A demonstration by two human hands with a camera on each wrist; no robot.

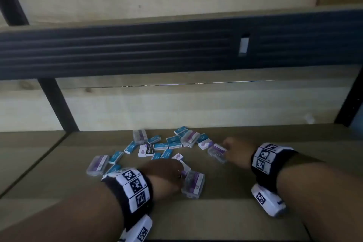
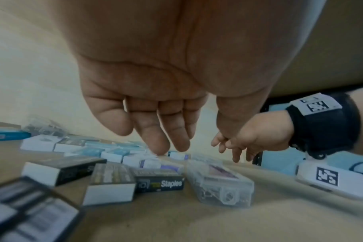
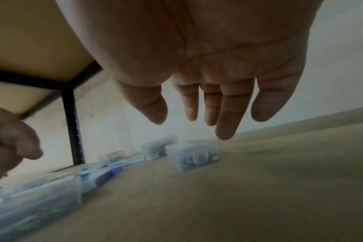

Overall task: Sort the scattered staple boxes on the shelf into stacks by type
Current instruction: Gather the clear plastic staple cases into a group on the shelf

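Staple boxes lie scattered on the tan shelf board (image 1: pixel 222 216): several small teal boxes (image 1: pixel 160 146), white-and-purple boxes (image 1: pixel 146 150) and clear plastic cases with purple labels (image 1: pixel 97 165). My left hand (image 1: pixel 174 170) hovers open over the near boxes, right beside a clear case (image 1: pixel 193 183); the left wrist view shows its fingers (image 2: pixel 155 140) straight and holding nothing above a black Staples box (image 2: pixel 160 182) and the case (image 2: pixel 220 183). My right hand (image 1: pixel 228 150) reaches open to another clear case (image 1: pixel 217 152), its fingers (image 3: pixel 226 124) just above that case (image 3: pixel 193 155).
A dark ribbed beam (image 1: pixel 157 51) of the shelf above overhangs the space. Black uprights stand at back left (image 1: pixel 57 104) and far right (image 1: pixel 351 100). A pale wood panel (image 1: pixel 176 108) closes the back. Bare board lies in front of and right of the boxes.
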